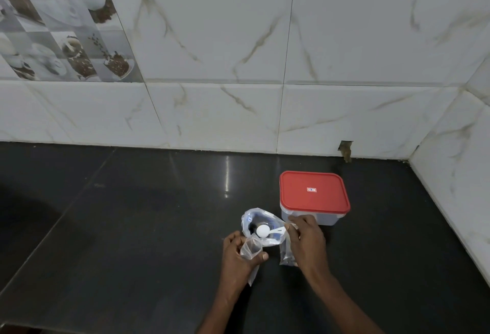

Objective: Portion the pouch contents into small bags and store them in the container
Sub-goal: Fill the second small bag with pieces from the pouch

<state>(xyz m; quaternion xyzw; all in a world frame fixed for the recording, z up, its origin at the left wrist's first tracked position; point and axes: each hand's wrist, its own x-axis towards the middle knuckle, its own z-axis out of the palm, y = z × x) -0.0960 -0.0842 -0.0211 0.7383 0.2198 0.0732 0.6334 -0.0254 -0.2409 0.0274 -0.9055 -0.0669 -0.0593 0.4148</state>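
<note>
1. left hand (238, 256): fingers and thumb curled round a small clear bag (251, 250), gripped near its top. The mouth points up toward the pouch and the tail hangs down past the palm.
2. right hand (307, 240): fingertips pinch the handle end of a white spoon (265, 230). The spoon's bowl sits in the open mouth of the pouch (252, 218). Can't tell if it is loaded.
3. The pouch is clear bluish plastic, slumped on the dark counter (132, 227) between the two hands. It sits just far of the left hand and touches the held bag's top.
4. second small bag (287, 256): lies on the counter right beside the right hand, partly hidden by it. Can't tell if it is filled.
5. container (328, 218): clear box with its red lid (314, 193) on, just far of the right hand and right of the pouch. Can't see whether anything is inside.
6. My judgement of the step: scooping out of the pouch, with the transfer into the held bag to follow. Storing is not started.
7. Risks:
   - The held bag's mouth looks narrow and floppy, so the spoon could miss it and spill onto the counter.
   - No hand steadies the pouch. Dragging the spoon out could tip it or pull it over.
   - The right forearm hangs over the second small bag, so a sweep could knock it.
   - The lid has to come off first, and both hands are busy.
</note>
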